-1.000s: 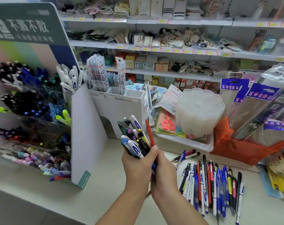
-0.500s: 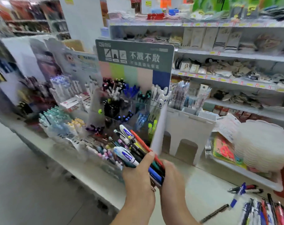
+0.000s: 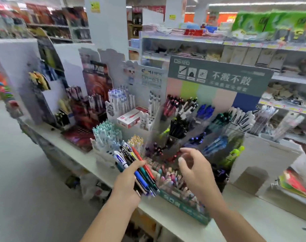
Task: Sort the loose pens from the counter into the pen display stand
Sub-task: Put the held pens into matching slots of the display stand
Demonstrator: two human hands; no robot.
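Observation:
My left hand point(image 3: 127, 182) grips a bundle of pens point(image 3: 137, 165) of mixed colours: white-and-blue, black, green, blue and a red one, fanned up and to the left. The bundle is held in front of the tiered pen display stand point(image 3: 217, 81), a clear rack with a grey-green header and rows of pens sorted by colour. My right hand point(image 3: 195, 169) hovers apart from the bundle, over the stand's lower front rows, with loosely curled fingers that hold nothing. The view is blurred by motion.
Other pen stands point(image 3: 120, 103) and a red box point(image 3: 131, 117) crowd the white counter point(image 3: 253, 222) to the left. A white cardboard stand point(image 3: 264, 159) is to the right. Shelves of goods run behind. The aisle floor point(image 3: 23, 172) lies to the left.
The view swung left from the loose pens to the display stand. My right hand let go of the bundle and moved right; the left hand alone keeps the pens.

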